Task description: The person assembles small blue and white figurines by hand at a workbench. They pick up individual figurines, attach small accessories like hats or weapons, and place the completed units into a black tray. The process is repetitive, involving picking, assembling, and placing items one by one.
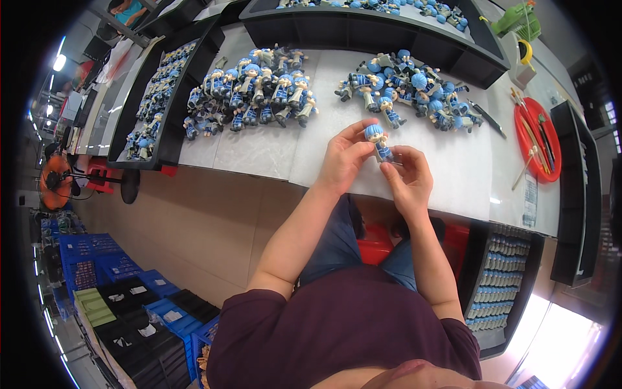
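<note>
Between my two hands, just above the near edge of the white table (324, 152), is a small blue-haired figurine (380, 144), upright with its front toward me. My left hand (346, 154) pinches it at the head and upper side with thumb and forefinger. Thumb and fingertips of my right hand (408, 174) close on its lower part by the feet. Beyond my hands lies a loose pile of similar figurines (418, 87). To the left, a second pile of figurines (256, 87) spreads over the table.
A black tray (363, 34) with figurines spans the back; another black tray (172, 110) stands left. At right are a dark pen-like tool (487, 120), a red oval dish (552, 170) with brushes, and a black bin (573, 220). Below it, a crate (476, 292) holds rows of figurines.
</note>
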Tool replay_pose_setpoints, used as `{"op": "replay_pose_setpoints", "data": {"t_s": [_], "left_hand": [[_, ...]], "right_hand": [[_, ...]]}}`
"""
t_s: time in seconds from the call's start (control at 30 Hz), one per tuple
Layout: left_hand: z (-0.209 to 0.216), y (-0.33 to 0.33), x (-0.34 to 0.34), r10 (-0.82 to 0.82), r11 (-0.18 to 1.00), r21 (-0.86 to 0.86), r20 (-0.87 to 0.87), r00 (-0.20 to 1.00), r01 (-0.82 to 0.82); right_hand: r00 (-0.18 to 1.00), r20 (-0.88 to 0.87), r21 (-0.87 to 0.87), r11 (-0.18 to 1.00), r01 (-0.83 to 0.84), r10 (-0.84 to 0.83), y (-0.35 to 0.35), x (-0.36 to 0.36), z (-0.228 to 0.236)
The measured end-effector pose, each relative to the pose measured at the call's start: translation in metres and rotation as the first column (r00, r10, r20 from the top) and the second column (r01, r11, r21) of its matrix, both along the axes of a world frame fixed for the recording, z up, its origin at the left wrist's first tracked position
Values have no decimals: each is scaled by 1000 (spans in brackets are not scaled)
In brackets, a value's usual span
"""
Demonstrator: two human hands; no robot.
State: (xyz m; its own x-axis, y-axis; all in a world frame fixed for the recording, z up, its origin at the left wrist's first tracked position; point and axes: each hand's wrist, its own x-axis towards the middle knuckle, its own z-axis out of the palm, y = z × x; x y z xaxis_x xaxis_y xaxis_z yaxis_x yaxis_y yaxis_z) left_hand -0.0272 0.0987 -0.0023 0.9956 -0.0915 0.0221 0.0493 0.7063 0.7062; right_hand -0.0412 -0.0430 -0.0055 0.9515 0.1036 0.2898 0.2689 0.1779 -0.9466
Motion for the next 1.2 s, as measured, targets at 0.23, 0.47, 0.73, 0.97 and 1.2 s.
{"op": "replay_pose_setpoints", "data": {"t_s": [0.23, 0.47, 0.73, 0.97, 1.2], "left_hand": [[-2, 0, 0, 3, 1000, -3, 13, 1000, -3], [-5, 0, 0, 17, 1000, 23, 27, 999, -18], [-6, 0, 0, 13, 999, 35, 32, 999, -14], [-2, 0, -1, 7, 1000, 29, 18, 1000, -7], [-2, 0, 0, -16, 1000, -18, 24, 1000, 16]], "right_hand": [[1000, -12, 11, 1000, -7, 7, -1, 0, -3], [1000, -20, 10, 1000, -15, 15, -1, 1, -4], [1000, -10, -7, 1000, -11, 11, -1, 1, -5], [1000, -10, 8, 1000, -11, 11, -1, 0, -3], [1000, -1, 12, 1000, -11, 11, 0, 1, -3]]}}
